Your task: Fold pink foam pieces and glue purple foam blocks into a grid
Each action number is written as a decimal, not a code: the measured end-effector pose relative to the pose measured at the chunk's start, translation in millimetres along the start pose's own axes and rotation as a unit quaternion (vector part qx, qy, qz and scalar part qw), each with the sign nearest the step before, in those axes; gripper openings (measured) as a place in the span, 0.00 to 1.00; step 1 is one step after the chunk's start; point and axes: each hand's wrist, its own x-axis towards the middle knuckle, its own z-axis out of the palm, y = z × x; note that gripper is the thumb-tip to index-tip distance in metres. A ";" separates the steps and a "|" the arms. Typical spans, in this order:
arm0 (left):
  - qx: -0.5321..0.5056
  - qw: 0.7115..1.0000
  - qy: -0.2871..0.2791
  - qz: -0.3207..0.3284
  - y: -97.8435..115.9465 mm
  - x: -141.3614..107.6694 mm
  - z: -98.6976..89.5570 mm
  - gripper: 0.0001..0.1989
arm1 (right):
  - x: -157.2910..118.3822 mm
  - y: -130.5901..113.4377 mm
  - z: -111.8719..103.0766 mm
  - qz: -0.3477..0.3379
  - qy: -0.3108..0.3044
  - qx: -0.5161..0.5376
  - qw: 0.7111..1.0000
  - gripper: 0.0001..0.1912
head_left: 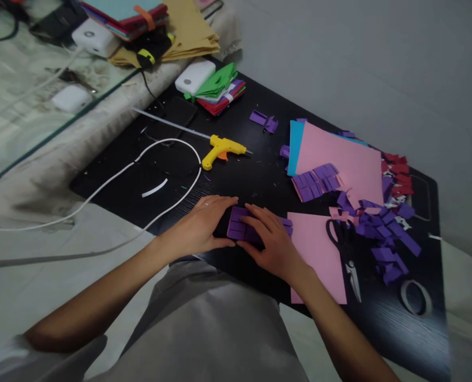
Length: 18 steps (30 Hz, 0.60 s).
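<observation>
A small rectangular piece of woven purple paper strips (239, 225), edged with pink, lies on the black table just in front of me. My right hand (268, 236) rests over it with fingers spread, some on its top and the thumb by its near edge. At the piece's left end is my left hand (204, 223), fingers stretched out and thumb apart; whether it touches the paper I cannot tell. Beside my right wrist lies a pink sheet (319, 260), with black-handled scissors (347, 249) across its right edge.
A yellow glue gun (223, 149) with a white cord lies beyond my hands. Another woven purple piece (316, 182) rests on pink and blue sheets (347, 154). Loose purple strips (387, 228) and a tape roll (416, 298) are at right. Folded coloured paper (222, 90) sits at the back.
</observation>
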 end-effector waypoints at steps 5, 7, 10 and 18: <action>-0.007 1.000 -0.009 0.012 1.6 -0.9 -1.9 0.50 | 4.2 -5.8 -2.5 0.021 0.006 0.014 1.000 0.19; -0.015 1.000 -0.006 0.002 3.6 -2.5 -1.6 0.50 | 9.1 -10.7 -5.3 0.051 -0.002 0.017 0.999 0.14; -0.021 0.999 0.029 -0.028 7.6 -6.8 2.5 0.44 | 19.5 -17.2 -10.7 0.116 -0.020 0.033 0.992 0.19; -0.011 0.994 0.101 -0.044 18.4 -16.4 16.3 0.35 | 45.3 -17.6 -33.6 0.237 -0.086 0.145 0.957 0.29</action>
